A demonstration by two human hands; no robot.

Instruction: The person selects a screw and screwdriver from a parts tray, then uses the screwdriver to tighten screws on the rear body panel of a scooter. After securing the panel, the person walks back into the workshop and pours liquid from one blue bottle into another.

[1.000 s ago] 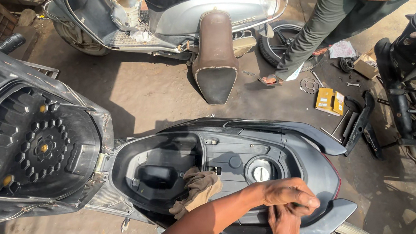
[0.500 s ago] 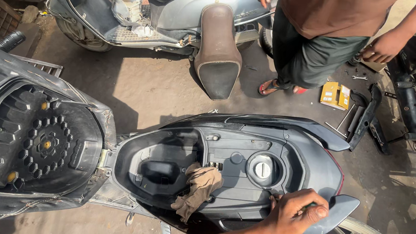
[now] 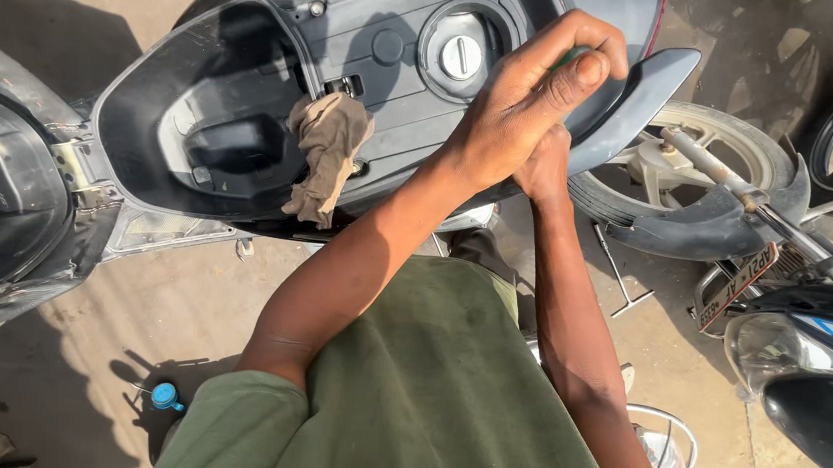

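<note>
Left hand (image 3: 534, 99) in a closed grip round a green-handled tool (image 3: 575, 55), pressing down at the scooter's rear panel (image 3: 630, 92); right hand (image 3: 546, 165) bracing beneath, its grip hidden, cannot tell. Under-seat bin (image 3: 161, 106) lies open for access. Brown rag (image 3: 325, 151) draped on the bin's edge, within reach. Fuel cap (image 3: 460, 55) just beside the hands.
</note>
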